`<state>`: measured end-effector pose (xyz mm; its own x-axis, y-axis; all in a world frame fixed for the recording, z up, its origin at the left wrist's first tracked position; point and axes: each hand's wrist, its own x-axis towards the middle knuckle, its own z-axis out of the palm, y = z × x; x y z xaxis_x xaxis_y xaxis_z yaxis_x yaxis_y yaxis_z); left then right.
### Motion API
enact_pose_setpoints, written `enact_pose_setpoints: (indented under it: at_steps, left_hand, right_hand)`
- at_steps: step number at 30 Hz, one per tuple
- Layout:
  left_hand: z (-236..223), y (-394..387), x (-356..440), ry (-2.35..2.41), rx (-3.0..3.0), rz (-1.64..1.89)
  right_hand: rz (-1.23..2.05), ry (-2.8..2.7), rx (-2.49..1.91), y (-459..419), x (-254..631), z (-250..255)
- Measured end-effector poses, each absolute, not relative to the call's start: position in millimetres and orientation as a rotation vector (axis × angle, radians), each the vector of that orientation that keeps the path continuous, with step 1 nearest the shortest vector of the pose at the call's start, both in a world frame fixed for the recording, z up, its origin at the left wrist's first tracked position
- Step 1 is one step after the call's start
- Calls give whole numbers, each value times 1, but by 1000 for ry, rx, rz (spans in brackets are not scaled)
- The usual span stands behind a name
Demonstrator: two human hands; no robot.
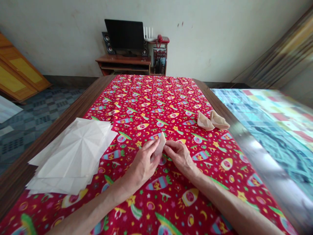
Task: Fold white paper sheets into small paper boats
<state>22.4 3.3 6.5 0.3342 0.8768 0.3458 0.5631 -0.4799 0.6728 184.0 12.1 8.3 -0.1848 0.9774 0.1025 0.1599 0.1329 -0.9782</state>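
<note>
Paper [160, 146], one folded piece partly hidden, is pinched by left hand [144, 159] and right hand [180, 157]; two shapes [205, 122] sit rightward; stacked sheets [78, 147] overlap, uncountable.

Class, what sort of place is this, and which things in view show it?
Most likely a room in a home: a monitor on a small desk, a red phone and a rocket-print cloth over the table suggest it.
</note>
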Motion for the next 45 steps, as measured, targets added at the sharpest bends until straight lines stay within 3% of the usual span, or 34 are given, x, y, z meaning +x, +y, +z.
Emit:
enact_pose_setpoints:
  at_steps: [15,23,30,35,45]
  left_hand:
    - [0,1,26,1314,2317,1113]
    - [19,8,19,1552,2533,1038]
    - [18,6,19,1423,2537,1106]
    - [18,5,21,1395,2571,1198]
    - [19,8,9,1369,2739,1060]
  right_hand:
    - [1013,-1563,-1303,9,180,9]
    - [701,-1683,-1226,1,175,17]
    - [864,-1713,-1221,-1,168,22]
    - [656,-1757,-1386,2,174,14]
    - [266,-2052,-1172,0,183,15]
